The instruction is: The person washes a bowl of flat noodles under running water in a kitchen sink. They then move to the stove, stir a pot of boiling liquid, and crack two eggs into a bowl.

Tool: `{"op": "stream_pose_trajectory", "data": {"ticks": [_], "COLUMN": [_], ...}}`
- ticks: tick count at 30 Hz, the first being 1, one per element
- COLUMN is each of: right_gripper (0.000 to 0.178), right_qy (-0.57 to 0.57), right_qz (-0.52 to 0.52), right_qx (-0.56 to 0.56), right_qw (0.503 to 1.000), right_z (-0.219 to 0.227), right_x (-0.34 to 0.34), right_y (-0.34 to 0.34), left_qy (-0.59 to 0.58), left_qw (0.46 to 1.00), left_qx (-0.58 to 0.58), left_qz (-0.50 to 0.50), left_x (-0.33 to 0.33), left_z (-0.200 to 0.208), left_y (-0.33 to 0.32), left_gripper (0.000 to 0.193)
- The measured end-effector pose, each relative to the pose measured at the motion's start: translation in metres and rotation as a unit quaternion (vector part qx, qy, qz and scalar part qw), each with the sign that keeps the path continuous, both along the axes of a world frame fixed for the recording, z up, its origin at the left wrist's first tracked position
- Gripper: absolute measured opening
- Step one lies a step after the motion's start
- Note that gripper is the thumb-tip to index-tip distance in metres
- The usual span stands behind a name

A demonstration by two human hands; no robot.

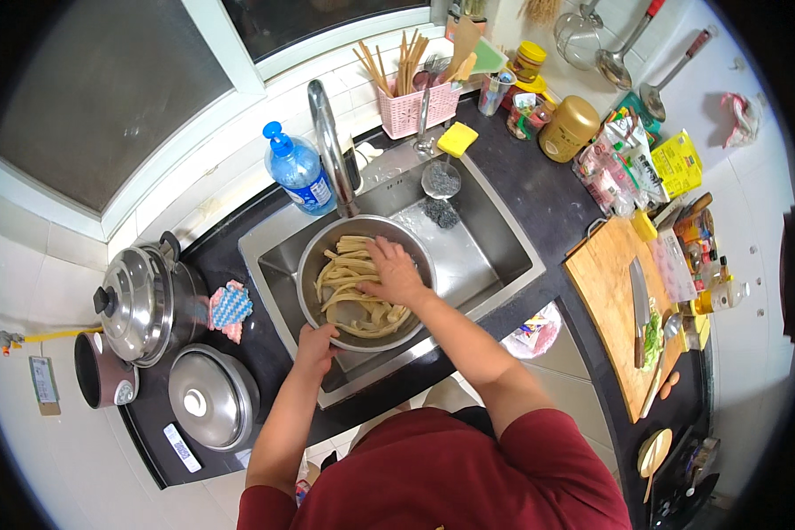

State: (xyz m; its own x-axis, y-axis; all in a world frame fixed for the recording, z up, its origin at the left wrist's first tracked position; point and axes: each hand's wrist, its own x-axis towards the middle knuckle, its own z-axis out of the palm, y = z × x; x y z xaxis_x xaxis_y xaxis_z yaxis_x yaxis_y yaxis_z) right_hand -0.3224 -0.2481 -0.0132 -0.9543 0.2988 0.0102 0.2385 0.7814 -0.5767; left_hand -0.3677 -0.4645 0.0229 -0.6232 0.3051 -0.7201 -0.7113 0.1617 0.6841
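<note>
A round metal basin (308,281) rests over the left part of the sink (503,265), below the faucet (327,132). In it lie several long, pale yellow strips (349,265) that look like bean curd sticks. My left hand (316,347) is closed on the basin's near-left rim. Inside the basin, my right hand (394,272) lies on the strips at their right side, fingers stretched and apart. Some of the strips are hidden under that hand.
Left of the sink stand lidded pots (140,305) and a pink-and-blue cloth (230,307). A blue pump bottle (299,172) is behind the basin. To the right, a knife (639,305) and chopped greens (653,340) lie on a wooden cutting board (601,291). A skimmer (440,179) hangs over the sink.
</note>
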Motion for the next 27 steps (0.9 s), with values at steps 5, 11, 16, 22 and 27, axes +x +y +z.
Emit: {"op": "stream_pose_trajectory", "data": {"ticks": [5,11,16,22,27], "right_gripper": [0.096,0.093,0.093,0.093,0.091], "right_qy": [0.064,0.058,0.082,0.100,0.109], "right_qz": [-0.037,-0.047,-0.030,-0.027,-0.029], "right_qx": [-0.047,-0.109,-0.211,-0.261,-0.285], "right_qw": [0.996,0.991,0.974,0.960,0.952], "right_z": [-0.032,-0.034,-0.028,-0.007,-0.006], "right_x": [0.003,0.002,-0.005,-0.009,-0.017], "right_y": [-0.026,-0.038,-0.042,-0.054,-0.066], "left_qy": [0.030,0.049,0.088,0.118,0.128], "left_qw": [0.998,0.992,0.981,0.970,0.964], "left_qx": [-0.045,-0.091,-0.155,-0.191,-0.220], "left_qz": [-0.042,-0.071,-0.075,-0.090,-0.074], "left_x": [-0.008,-0.013,-0.015,-0.016,-0.013], "left_z": [0.028,0.050,0.066,0.093,0.108], "left_y": [-0.005,-0.005,-0.004,-0.001,0.001], "left_gripper": [0.040,0.048,0.048,0.046,0.050]}}
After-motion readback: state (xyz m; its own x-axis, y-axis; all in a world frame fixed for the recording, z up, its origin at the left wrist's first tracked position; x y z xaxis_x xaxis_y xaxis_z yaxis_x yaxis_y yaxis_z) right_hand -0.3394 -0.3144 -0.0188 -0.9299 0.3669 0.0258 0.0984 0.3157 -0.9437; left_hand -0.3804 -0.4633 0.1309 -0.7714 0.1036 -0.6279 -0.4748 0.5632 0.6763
